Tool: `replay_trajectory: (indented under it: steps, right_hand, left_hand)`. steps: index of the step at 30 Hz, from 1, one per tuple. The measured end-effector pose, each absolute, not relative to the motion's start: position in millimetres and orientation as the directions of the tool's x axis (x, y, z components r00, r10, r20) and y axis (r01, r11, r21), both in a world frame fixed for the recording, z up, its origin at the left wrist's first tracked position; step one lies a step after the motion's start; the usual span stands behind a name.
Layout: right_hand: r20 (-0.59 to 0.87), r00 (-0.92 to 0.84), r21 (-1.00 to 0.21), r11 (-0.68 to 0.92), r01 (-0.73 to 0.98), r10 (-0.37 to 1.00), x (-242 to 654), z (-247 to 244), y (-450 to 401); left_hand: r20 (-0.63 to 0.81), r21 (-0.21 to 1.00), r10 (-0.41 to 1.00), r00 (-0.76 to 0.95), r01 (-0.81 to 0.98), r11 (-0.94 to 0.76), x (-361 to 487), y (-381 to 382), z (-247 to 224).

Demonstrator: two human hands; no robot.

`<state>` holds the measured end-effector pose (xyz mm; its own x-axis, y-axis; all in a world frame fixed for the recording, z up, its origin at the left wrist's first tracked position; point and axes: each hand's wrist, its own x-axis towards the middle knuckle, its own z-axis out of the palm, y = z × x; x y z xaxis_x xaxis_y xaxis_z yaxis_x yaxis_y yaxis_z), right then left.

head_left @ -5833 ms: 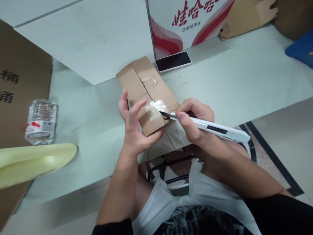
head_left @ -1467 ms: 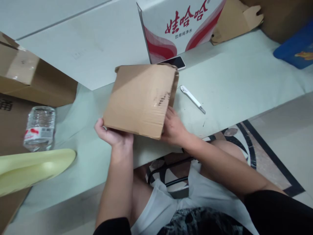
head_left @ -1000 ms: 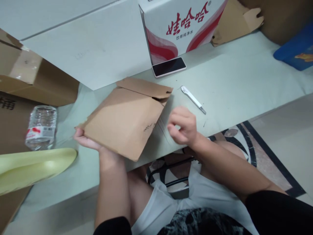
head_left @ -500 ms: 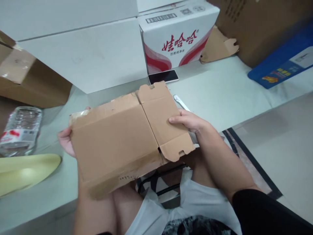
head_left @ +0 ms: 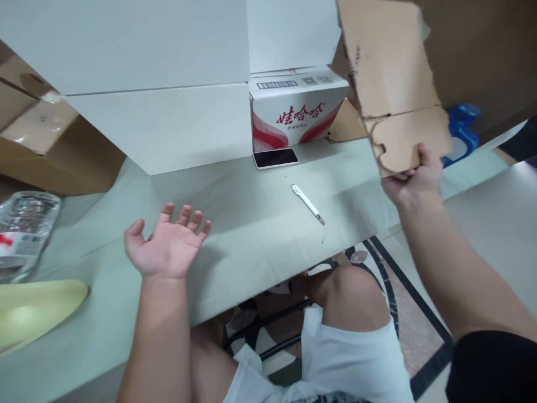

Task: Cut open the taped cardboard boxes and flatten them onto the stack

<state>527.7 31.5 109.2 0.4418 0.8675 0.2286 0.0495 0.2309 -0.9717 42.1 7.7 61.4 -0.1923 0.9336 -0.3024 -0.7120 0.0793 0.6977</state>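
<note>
My right hand (head_left: 415, 176) grips the lower flap of a flattened cardboard box (head_left: 392, 67), raised at the right with its long part pointing up. The thumb lies on the near face; the other fingers are partly hidden behind the board. Palm up and fingers spread, my left hand (head_left: 170, 246) hovers over the left part of the table with nothing in it. Between the hands, a white utility knife (head_left: 308, 204) lies on the pale green tablecloth (head_left: 247, 224). Behind it is a phone (head_left: 276, 158) with a dark screen.
A white and red water carton (head_left: 300, 115) stands behind the phone, beside large white boxes (head_left: 168, 129). At the left are a brown carton (head_left: 62, 145), wrapped water bottles (head_left: 27, 235) and a yellow curved object (head_left: 42, 313). A blue object (head_left: 464, 131) is partly hidden behind the cardboard.
My left hand has let go of the flattened box and turned palm up. My right hand has swung the box up and to the right, uncovering the knife and tabletop.
</note>
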Motion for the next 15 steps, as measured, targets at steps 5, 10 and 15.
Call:
replay_trajectory:
  steps: [5, 10, 15]
  right_hand:
    - [-0.102, 0.752, -0.976, 0.082, -0.203, 0.651, 565.5, 132.4, 69.6]
    - [-0.117, 0.859, -0.984, 0.056, -0.167, 0.499, 574.4, 109.5, 106.5]
    - [-0.127, 0.917, -0.99, 0.003, -0.139, 0.378, 585.2, 84.5, 129.2]
  left_hand:
    - [-0.372, 0.708, 0.907, -0.199, -0.692, 0.139, 52.0, 7.4, 63.7]
    - [-0.388, 0.744, 0.872, -0.3, -0.66, 0.104, 59.5, 13.4, 62.1]
    - [-0.388, 0.757, 0.882, -0.267, -0.638, 0.14, 57.8, 15.9, 53.0]
